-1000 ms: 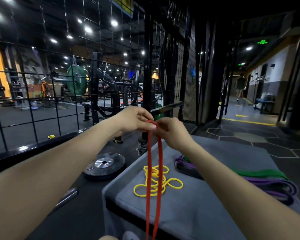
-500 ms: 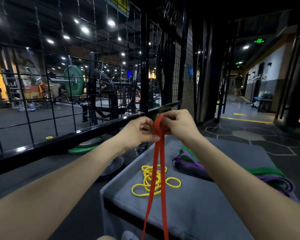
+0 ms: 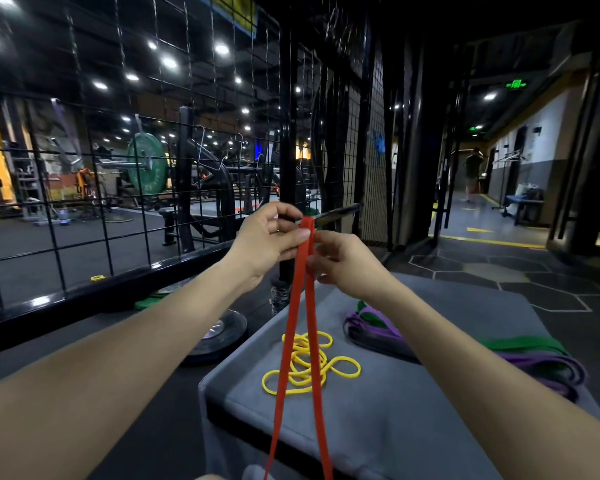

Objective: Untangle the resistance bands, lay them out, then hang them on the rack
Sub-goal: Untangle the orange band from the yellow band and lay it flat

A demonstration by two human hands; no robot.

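The person holds a flat red rubber resistance band (image 3: 293,327) up in front of them, its top fold raised before the black wire-grid rack (image 3: 187,140). The left hand (image 3: 269,237) has its grip clamped on the fold, thumb and fingers pinching it from the nine o'clock side. The right hand (image 3: 347,263) pinches the same band just below, from the three o'clock side, fingers curled round the strap. From the two hands the red band hangs down in two strands that spread apart toward six o'clock and run out of the bottom of the view.

Behind the strands lies a grey padded worktop (image 3: 413,410). On it, right behind the red strands, sits a thin yellow rubber band (image 3: 309,363) in a loose tangle of loops. At three o'clock from that tangle lies a heap of wide purple and green flat bands (image 3: 520,355), partly hidden by the right forearm.

At nine o'clock from the worktop a black weight plate with a silver hub (image 3: 222,332) lies flat on the dark floor, just beside the worktop's corner. A black rail along the foot of the rack stands between the worktop and the gym floor beyond, where a green weight plate on a barbell (image 3: 148,168) shows through the grid. A small yellow thing (image 3: 97,278) lies on the floor behind the grid; what it is cannot be told. Toward two o'clock a corridor opens, with a blurred person (image 3: 472,174) far down it.
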